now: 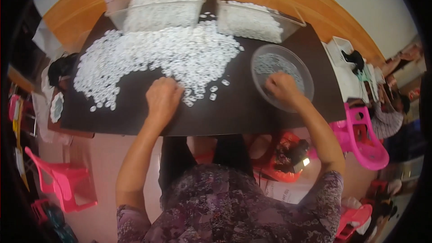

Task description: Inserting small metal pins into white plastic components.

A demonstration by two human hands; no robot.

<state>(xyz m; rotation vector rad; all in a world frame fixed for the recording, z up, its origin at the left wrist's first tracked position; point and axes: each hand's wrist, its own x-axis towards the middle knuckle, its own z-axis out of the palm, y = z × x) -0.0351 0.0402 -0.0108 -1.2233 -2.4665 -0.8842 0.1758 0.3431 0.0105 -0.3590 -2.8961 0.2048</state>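
Observation:
A wide heap of small white plastic pieces (153, 47) spreads over the dark table. At its near edge my left hand (164, 98) is closed, knuckles up, next to a few loose pieces; what its fingers hold, if anything, is hidden. To the right stands a round clear bowl (307, 74) with many thin grey metal pieces (274, 63), which look like small nails. My right hand (282, 86) is over this bowl with its fingers curled together. Whatever is between those fingers cannot be made out.
Two clear bins of white pieces, the left bin (157, 16) and the right bin (249, 23), stand at the far edge of the dark table (216, 112). Pink plastic chairs (63, 177) are around it. A person (390, 114) sits at the far right.

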